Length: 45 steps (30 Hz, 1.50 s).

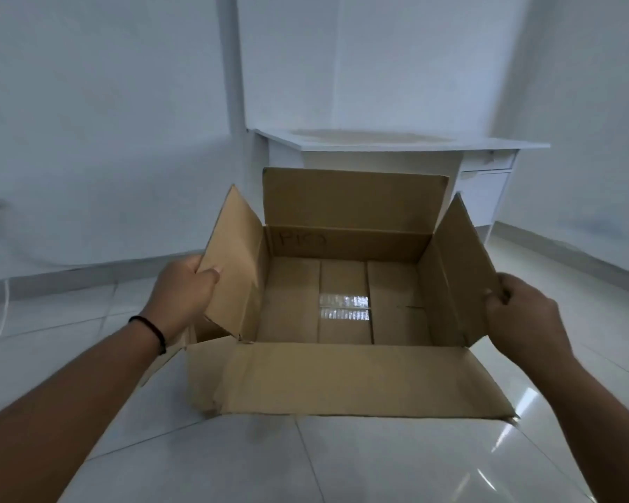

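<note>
Four flaps stand open on the box, which sits on the tiled floor right in front of me. My left hand grips the left flap at its outer edge: the thumb lies on the flap's inner face and the rest of that hand is wrapped behind it, out of sight. My right hand pinches the outer edge of the right flap, fingers curled tight over the cardboard. Both side flaps tilt up and outward. The far flap stands nearly upright, and the near flap lies folded out toward me, low over the floor. Inside, the bottom panels show, with a strip of clear tape shining across the middle seam. Faint writing marks the far inner wall of the box; I cannot read it. A dark band circles my left wrist. Beyond the box a white desk stands in the corner of the room, and a pale cable trails over the floor at far left.
</note>
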{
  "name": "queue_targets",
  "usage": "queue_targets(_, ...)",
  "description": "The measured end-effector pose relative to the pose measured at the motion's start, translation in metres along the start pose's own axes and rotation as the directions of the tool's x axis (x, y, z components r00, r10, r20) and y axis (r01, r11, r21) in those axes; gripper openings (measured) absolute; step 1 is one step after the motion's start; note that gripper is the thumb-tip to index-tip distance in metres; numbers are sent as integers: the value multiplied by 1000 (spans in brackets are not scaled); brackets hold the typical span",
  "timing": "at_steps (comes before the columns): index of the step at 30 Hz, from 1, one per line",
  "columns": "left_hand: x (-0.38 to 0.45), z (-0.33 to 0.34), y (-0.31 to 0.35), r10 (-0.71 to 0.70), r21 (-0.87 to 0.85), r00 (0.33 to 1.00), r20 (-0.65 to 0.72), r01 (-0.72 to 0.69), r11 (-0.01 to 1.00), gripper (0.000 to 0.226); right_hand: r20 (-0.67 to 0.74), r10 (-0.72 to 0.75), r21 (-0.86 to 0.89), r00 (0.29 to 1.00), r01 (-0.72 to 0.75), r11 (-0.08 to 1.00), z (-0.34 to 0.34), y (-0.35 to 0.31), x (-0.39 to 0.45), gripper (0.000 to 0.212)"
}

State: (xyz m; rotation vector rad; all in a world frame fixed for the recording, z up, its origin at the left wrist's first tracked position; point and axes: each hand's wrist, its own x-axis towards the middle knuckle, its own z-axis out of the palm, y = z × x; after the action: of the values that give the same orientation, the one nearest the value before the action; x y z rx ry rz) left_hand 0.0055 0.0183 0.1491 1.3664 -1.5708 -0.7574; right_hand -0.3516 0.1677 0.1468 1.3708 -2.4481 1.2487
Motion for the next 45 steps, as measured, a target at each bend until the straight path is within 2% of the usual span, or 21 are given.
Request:
queue_targets(5, 49, -43, -44, -40, 21, 990, -138, 43, 999, 23, 69, -76, 118, 995, 68, 991, 78, -58, 33, 30)
queue_targets(10, 114, -49, -103, -112, 10, 968, -224, 117, 993, 19, 152, -106, 183, 983, 78, 980, 174, -99, 75, 31)
queue_targets(16, 189, -47, -176, -273, -56, 929, -250, 267, 962, 30, 264, -116, 170, 957, 73, 983, 277, -144, 130, 32)
queue_targets(22, 235, -39, -222, -345, -24, 914, -213, 348, 937, 33, 335, -84, 75, 939, 62, 995, 348, -171, 169, 31)
queue_targets(30, 249, -8, -251, -402, 43, 903, -153, 412, 910, 30, 441, -31, -64, 897, 66, 996, 409, -140, 191, 23)
queue_targets(34, 247, 11, -268, -427, 115, 885, -186, 451, 885, 36, 492, -14, -55, 870, 47, 997, 440, -112, 193, 24)
queue_targets(42, 237, 51, -302, -499, 244, 842, -204, 537, 807, 25, 597, 72, -76, 799, -33, 997, 482, -63, 182, 19)
queue_targets(45, 231, 65, -311, -481, 326, 847, -227, 532, 782, 35, 647, 103, -118, 755, -34, 992, 486, -51, 181, 24)
